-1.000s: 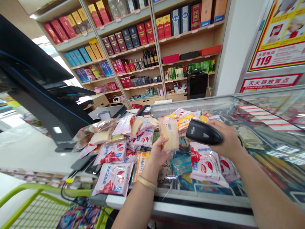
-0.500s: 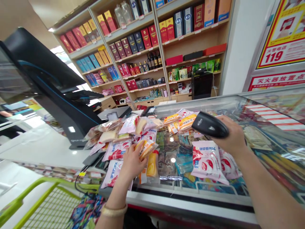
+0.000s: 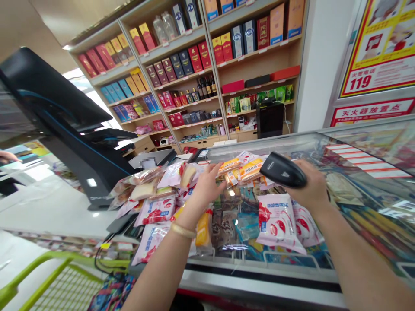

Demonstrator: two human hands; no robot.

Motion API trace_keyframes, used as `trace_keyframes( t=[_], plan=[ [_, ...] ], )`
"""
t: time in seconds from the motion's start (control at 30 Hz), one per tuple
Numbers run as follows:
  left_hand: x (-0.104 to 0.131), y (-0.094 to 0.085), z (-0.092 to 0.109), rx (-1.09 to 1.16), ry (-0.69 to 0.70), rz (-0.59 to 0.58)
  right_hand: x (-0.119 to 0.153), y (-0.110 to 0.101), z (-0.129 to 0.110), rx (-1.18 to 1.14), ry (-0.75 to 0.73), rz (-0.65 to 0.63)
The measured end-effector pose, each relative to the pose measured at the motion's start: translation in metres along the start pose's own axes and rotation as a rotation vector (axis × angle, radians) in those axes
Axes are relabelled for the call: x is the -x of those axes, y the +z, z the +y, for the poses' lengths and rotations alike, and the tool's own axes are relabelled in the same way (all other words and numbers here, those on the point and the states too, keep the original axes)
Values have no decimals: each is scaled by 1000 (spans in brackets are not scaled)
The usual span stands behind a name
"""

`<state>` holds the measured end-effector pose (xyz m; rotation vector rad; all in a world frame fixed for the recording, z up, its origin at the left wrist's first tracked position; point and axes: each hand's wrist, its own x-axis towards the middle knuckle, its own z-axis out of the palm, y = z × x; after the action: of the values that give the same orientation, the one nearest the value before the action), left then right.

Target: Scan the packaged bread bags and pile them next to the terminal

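Note:
My right hand [image 3: 309,185] is wrapped round a black barcode scanner [image 3: 282,169], its head pointing left over the glass. My left hand [image 3: 209,183] reaches forward with fingers stretched out and nothing visible in it. Its fingertips are close to the orange-and-white snack packets [image 3: 250,168] at the back of the glass top; whether they touch cannot be made out. Below the scanner lies a pink-and-white packet [image 3: 277,222] with red print, overlapping another. Left of my left hand is a pile of bagged bread [image 3: 145,190] and pink packets [image 3: 158,209]. A yellow packet [image 3: 203,229] sits near my left forearm.
A glass-topped freezer [image 3: 233,259] carries the packets. To the left, a monitor on a stand [image 3: 81,151] rises from a white counter [image 3: 58,216]. A green shopping cart [image 3: 48,276] stands at the lower left. Shelves of boxes [image 3: 168,71] line the back wall.
My left hand has let go of a yellow-orange packet in the near pile and moved forward and right, towards the orange-and-white packets. My right hand still holds the scanner. The view has shifted slightly.

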<state>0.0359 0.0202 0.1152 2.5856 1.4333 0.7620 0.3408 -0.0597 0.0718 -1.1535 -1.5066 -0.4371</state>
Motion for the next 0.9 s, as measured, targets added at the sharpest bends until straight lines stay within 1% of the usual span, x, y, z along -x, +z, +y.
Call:
trace_keyframes(
  t=[0.03,0.1,0.17,0.23,0.33,0.43,0.53,0.6,0.67,0.77,0.83,0.9],
  plan=[
    [-19,8,5,-2,-14,-63,0,1,0,-3,-6,3],
    [-50,25,8,-3,-105,-188,1,2,-1,-1,-2,-7],
    [-71,41,5,3,-158,-235,2,4,-2,9,9,-28],
    [-81,55,-1,24,-189,-244,3,6,-3,18,6,-42],
    [-83,69,-8,89,-218,-225,5,8,-3,27,-15,-45],
    [-82,77,-11,190,-249,-165,7,9,-3,29,-13,-53],
    [-82,78,-13,329,-289,-70,7,9,-3,40,-6,-58],
    [-85,76,-14,438,-322,24,7,10,-3,45,-4,-57],
    [-88,71,-14,555,-370,146,7,9,-4,52,-10,-53],
    [-86,63,-8,722,-467,315,6,8,-7,50,-34,-50],
    [-77,60,1,901,-534,381,5,6,-9,37,-33,-59],
    [-61,58,14,1243,-586,398,4,5,-10,21,-20,-69]
  ],
)
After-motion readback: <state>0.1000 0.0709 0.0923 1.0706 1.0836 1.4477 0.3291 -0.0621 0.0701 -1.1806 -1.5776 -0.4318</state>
